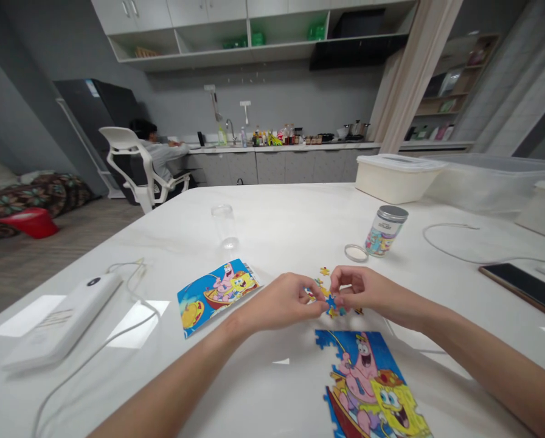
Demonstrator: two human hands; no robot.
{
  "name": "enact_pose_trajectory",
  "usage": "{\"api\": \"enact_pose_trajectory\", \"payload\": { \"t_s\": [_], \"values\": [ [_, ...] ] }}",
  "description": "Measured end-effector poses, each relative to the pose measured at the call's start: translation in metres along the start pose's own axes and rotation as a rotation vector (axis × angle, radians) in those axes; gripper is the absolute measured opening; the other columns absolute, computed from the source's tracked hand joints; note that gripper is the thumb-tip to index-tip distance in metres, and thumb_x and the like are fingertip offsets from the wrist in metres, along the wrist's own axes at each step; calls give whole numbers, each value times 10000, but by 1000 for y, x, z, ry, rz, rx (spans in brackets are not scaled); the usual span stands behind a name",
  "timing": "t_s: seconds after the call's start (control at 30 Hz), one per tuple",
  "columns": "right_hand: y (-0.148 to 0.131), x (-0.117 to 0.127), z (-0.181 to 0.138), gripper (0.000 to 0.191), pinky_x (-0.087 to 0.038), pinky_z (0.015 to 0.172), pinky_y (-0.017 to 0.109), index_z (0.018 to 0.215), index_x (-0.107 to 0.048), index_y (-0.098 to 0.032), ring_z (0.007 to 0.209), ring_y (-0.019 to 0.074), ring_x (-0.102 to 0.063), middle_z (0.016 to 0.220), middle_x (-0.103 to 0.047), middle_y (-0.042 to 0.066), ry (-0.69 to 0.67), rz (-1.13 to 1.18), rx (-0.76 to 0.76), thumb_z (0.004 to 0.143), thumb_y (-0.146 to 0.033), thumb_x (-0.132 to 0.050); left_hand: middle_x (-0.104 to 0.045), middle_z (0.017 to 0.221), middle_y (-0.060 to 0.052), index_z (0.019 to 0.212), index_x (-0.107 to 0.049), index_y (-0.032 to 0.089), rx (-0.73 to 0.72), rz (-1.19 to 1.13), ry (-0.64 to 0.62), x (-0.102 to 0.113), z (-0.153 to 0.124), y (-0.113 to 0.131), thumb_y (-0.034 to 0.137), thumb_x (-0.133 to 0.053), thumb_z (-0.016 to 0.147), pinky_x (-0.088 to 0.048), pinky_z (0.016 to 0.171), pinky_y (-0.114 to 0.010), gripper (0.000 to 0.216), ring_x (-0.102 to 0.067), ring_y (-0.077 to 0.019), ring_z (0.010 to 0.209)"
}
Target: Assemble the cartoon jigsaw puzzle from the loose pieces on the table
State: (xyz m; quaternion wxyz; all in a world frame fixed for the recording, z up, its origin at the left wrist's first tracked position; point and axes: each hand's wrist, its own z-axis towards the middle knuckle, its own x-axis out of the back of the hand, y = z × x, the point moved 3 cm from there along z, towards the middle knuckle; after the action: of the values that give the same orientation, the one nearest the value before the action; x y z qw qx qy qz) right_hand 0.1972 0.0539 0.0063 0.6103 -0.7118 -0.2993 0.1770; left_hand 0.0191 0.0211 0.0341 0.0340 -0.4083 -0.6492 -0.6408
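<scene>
My left hand (284,301) and my right hand (359,292) meet over the white table (277,225), fingers pinched together on small blue puzzle pieces (331,302). A few loose pieces (324,271) lie just beyond the hands. Below them lies the partly assembled cartoon jigsaw (368,383), its top left edge ragged. A printed reference picture (215,293) of the same cartoon lies to the left of my left hand.
A puzzle canister (384,230) with its lid ring (356,252) stands behind the hands, and a clear cup (224,226) further left. A white power bank (62,319) with cable lies left; a phone (525,287) and plastic bins (398,176) right. A person sits in a chair (133,161) far off.
</scene>
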Motion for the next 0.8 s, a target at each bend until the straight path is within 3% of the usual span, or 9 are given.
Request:
{"api": "enact_pose_trajectory", "payload": {
  "t_s": [0.3,0.53,0.8],
  "values": [
    [0,-5,-4,274,-486,696,281,825,-553,-188,718,139,-657,766,-691,17,-118,38,-46,693,-252,-784,-330,472,98,813,-665,146,-25,-120,5,-3,6,-6,367,-600,841,-175,452,-242,232,-230,-66,448],
    [-4,-2,-2,233,-483,675,268,816,-599,-185,730,125,-636,809,-678,14,-20,78,11,693,-238,-790,-297,454,106,864,-692,159,-5,-94,45,-3,10,-11,461,-590,842,-182,456,-236,319,-211,-68,432],
    [-4,-3,-1,256,-465,632,262,781,-621,-175,647,101,-580,764,-645,-4,-36,161,5,661,-257,-831,-339,452,106,803,-669,155,12,-148,69,-9,14,-15,442,-639,799,-159,446,-225,289,-223,-55,419]
  ]
}}
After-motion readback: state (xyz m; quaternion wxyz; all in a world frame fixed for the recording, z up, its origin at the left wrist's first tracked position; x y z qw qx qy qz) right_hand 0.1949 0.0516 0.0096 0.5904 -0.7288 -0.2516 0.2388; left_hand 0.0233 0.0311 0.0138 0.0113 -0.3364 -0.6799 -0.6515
